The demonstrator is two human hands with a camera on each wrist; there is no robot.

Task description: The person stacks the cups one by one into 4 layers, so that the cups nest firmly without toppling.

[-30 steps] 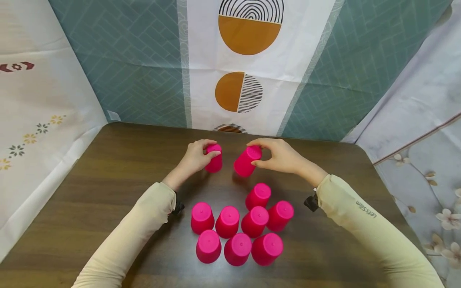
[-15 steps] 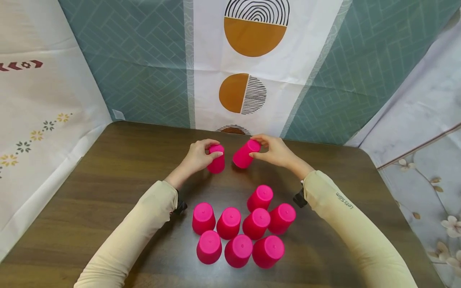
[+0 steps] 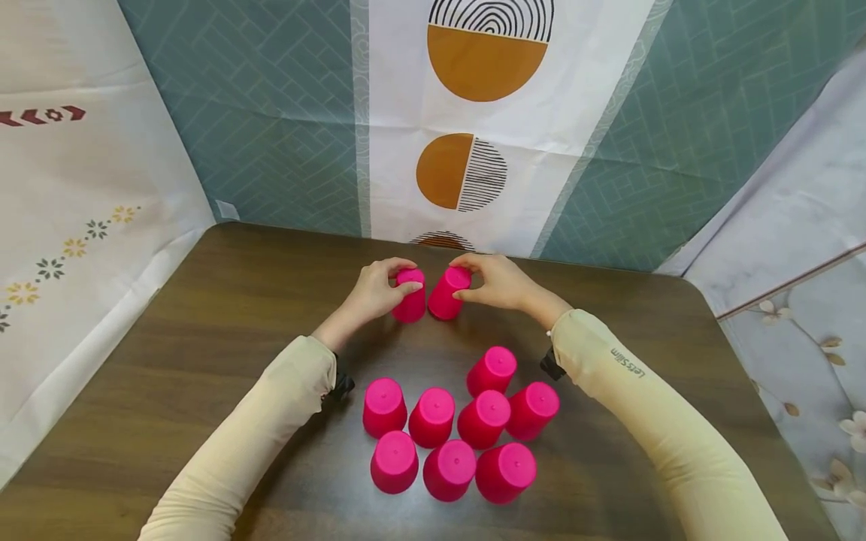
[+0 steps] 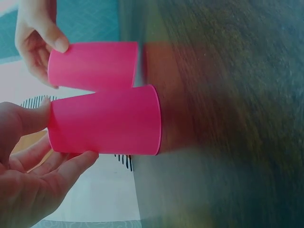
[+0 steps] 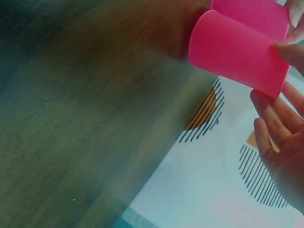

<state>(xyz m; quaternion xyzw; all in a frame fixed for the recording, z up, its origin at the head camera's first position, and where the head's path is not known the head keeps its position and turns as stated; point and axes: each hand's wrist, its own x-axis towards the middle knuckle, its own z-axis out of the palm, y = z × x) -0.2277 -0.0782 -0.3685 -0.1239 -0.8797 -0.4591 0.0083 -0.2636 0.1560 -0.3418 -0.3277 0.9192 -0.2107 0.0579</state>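
Note:
Near the back of the table, my left hand grips an upside-down pink cup by its upper end, thumb and fingers on opposite sides. To its right, my right hand holds a second pink cup the same way, base up. The two cups stand side by side, very close together; whether they touch is unclear. In the left wrist view, the left hand's cup overlaps the farther cup. The right wrist view has the right hand's cup in front, slightly tilted.
Several more upside-down pink cups stand bunched toward the front of the wooden table, among them a rear cup and a front-left cup. Patterned cloth hangs behind the table's back edge.
My right hand has carried its cup leftward, bringing it from a clear tilt to nearly upright beside the other cup. The left hand keeps its hold in place. The head view has shifted slightly.

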